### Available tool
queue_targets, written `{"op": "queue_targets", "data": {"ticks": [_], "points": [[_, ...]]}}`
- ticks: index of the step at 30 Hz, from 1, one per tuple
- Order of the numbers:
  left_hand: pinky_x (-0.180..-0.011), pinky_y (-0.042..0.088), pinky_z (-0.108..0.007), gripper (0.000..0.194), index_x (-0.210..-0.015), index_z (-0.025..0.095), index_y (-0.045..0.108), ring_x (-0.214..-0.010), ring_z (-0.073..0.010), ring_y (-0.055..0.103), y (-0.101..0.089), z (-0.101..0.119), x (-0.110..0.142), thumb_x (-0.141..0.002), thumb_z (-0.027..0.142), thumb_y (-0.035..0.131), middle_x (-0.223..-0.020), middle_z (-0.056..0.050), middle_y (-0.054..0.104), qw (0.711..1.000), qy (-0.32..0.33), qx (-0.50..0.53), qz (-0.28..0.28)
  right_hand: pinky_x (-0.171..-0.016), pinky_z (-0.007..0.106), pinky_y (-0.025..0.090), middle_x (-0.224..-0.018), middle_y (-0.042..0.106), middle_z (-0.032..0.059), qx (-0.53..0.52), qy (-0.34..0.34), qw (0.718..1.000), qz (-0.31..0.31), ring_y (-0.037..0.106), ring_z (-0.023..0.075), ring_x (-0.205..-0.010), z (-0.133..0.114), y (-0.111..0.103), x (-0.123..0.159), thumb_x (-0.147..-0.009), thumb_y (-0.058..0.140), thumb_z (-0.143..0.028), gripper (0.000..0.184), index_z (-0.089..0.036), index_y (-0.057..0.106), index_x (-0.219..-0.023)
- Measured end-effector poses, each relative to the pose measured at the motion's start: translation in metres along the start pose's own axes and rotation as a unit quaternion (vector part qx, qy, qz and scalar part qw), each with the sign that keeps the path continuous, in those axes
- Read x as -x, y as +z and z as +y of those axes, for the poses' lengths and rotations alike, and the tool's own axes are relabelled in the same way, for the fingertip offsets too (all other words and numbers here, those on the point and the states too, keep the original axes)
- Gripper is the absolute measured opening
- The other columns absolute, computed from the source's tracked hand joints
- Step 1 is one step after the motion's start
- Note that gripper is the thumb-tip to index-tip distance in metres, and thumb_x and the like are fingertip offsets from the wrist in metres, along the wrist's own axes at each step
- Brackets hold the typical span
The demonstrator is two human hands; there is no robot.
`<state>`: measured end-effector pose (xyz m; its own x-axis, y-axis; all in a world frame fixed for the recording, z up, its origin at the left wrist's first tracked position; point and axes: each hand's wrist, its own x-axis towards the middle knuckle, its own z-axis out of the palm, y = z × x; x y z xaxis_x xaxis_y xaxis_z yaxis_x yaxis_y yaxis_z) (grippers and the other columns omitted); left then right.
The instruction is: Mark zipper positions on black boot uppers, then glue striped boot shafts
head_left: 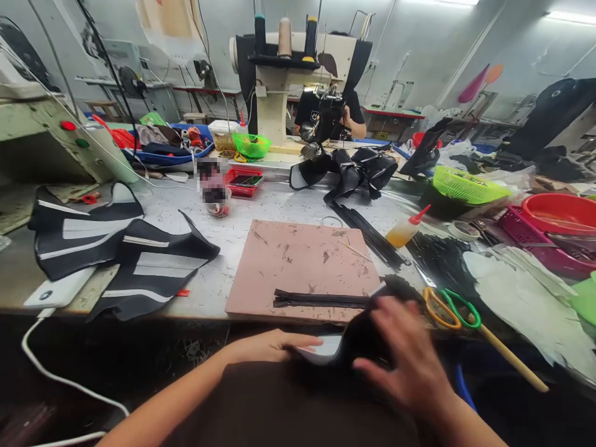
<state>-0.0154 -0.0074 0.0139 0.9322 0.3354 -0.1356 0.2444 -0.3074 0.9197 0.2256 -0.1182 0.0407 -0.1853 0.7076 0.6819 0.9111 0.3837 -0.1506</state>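
The black leather piece [361, 340] is at the table's near edge, over the person's lap, its pale lining showing. At far left, black cut panels [139, 239] with white strips lie partly over a white power bank [63, 290]. Behind them, a blue tray [156, 159] holds cloth and thread spools. A clear tub [220, 208] with red contents is just beside a red tray [239, 189] holding a phone; a small green basket [251, 148] is behind.

The left hand [284, 343] pinches the pale-lined edge of the piece, fingers laid along it. On the pink board [302, 254] lies a black zipper [321, 300], its right end running under the piece. The right hand [410, 354], blurred, is spread at the piece's right side; whether it touches is unclear.

Black strips [365, 233] lie beyond the board's right corner, near a red-tipped bottle [401, 233] of amber liquid. Orange-handled scissors [440, 308] and green-handled scissors [465, 310] overlap just beyond the right hand, with a wooden handle [514, 360] beside them. Farther right, a lime basket [465, 185] holds items too unclear to name, and a red basin [561, 212] sits on a magenta basket [526, 233].
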Motion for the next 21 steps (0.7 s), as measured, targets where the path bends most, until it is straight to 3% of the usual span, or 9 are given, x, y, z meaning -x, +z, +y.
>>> {"op": "queue_targets", "data": {"ticks": [2,3,6,8,10,11,14,17,21], "points": [[-0.099,0.034,-0.033,0.041,-0.124,0.025,0.048,-0.116,-0.0200,0.047,-0.004,0.009,-0.001,-0.085,0.038,0.046,-0.128,-0.001,0.050,0.988,-0.016,0.137,-0.069,-0.100,0.043,0.030,-0.106,0.059,0.0102,-0.034,-0.148,0.983,-0.106,0.052,0.0230,-0.105,-0.008,0.006,-0.023,-0.082,0.051,-0.030,0.030,-0.016,0.052,-0.109],[-0.101,0.031,-0.035,0.043,-0.123,0.024,0.049,-0.118,-0.0218,0.045,-0.004,0.009,-0.001,-0.084,0.041,0.047,-0.129,-0.003,0.049,0.982,-0.015,0.171,-0.076,-0.095,0.040,0.035,-0.096,0.062,0.0089,-0.052,-0.166,0.971,-0.164,0.056,0.0211,-0.096,-0.011,0.011,-0.033,-0.085,0.047,-0.027,0.020,-0.016,0.056,-0.098],[-0.096,0.037,-0.038,0.045,-0.114,0.020,0.055,-0.110,-0.0230,0.051,0.004,-0.003,0.005,-0.085,0.050,0.039,-0.114,-0.007,0.058,0.968,-0.027,0.247,-0.015,-0.067,0.030,0.044,-0.076,0.061,0.0060,-0.083,-0.076,0.926,-0.360,0.056,0.0172,-0.070,-0.012,0.031,-0.054,-0.087,0.040,-0.026,0.018,-0.016,0.055,-0.082],[-0.082,0.047,-0.036,0.046,-0.108,0.017,0.055,-0.093,-0.0202,0.060,0.011,-0.016,0.009,-0.089,0.048,0.028,-0.101,-0.009,0.062,0.959,-0.049,0.265,0.090,-0.059,0.026,0.041,-0.077,0.060,0.0050,-0.124,0.018,0.869,-0.479,0.055,0.0164,-0.067,-0.008,0.045,-0.061,-0.087,0.040,-0.029,0.018,-0.017,0.053,-0.086],[-0.068,0.051,-0.030,0.035,-0.104,0.017,0.053,-0.076,-0.0155,0.062,0.014,-0.028,0.013,-0.090,0.040,0.031,-0.095,-0.009,0.062,0.959,-0.033,0.182,0.214,-0.061,0.025,0.040,-0.079,0.060,0.0038,-0.202,0.096,0.802,-0.554,0.054,0.0152,-0.069,-0.005,0.057,-0.063,-0.088,0.039,-0.030,0.019,-0.018,0.052,-0.087],[-0.065,0.051,-0.028,0.026,-0.103,0.018,0.053,-0.073,-0.0141,0.062,0.014,-0.031,0.014,-0.089,0.033,0.037,-0.096,-0.009,0.061,0.962,0.009,0.086,0.258,-0.061,0.024,0.040,-0.079,0.059,0.0034,-0.241,0.126,0.770,-0.577,0.053,0.0145,-0.070,-0.004,0.061,-0.063,-0.089,0.038,-0.031,0.020,-0.017,0.052,-0.085],[-0.066,0.051,-0.027,0.019,-0.099,0.019,0.056,-0.075,-0.0147,0.061,0.006,-0.033,0.014,-0.082,0.017,0.049,-0.098,-0.009,0.063,0.917,0.199,-0.216,0.270,-0.062,0.023,0.039,-0.078,0.058,0.0032,-0.295,0.185,0.710,-0.612,0.052,0.0137,-0.071,-0.003,0.069,-0.065,-0.089,0.037,-0.030,0.023,-0.016,0.052,-0.078],[-0.062,0.050,-0.026,0.018,-0.096,0.016,0.057,-0.071,-0.0156,0.061,-0.004,-0.029,0.009,-0.081,0.012,0.049,-0.087,-0.008,0.067,0.854,0.298,-0.345,0.252,-0.061,0.024,0.038,-0.076,0.059,0.0038,-0.244,0.175,0.741,-0.601,0.053,0.0145,-0.069,-0.001,0.071,-0.074,-0.088,0.039,-0.034,0.026,-0.016,0.055,-0.078],[-0.061,0.049,-0.024,0.018,-0.092,0.013,0.058,-0.074,-0.0145,0.062,-0.014,-0.027,0.000,-0.084,0.011,0.042,-0.085,-0.010,0.067,0.810,0.249,-0.437,0.302,-0.060,0.025,0.036,-0.076,0.061,0.0049,-0.149,0.096,0.818,-0.547,0.055,0.0161,-0.069,0.007,0.078,-0.085,-0.090,0.035,-0.034,0.028,-0.017,0.057,-0.085]]}}
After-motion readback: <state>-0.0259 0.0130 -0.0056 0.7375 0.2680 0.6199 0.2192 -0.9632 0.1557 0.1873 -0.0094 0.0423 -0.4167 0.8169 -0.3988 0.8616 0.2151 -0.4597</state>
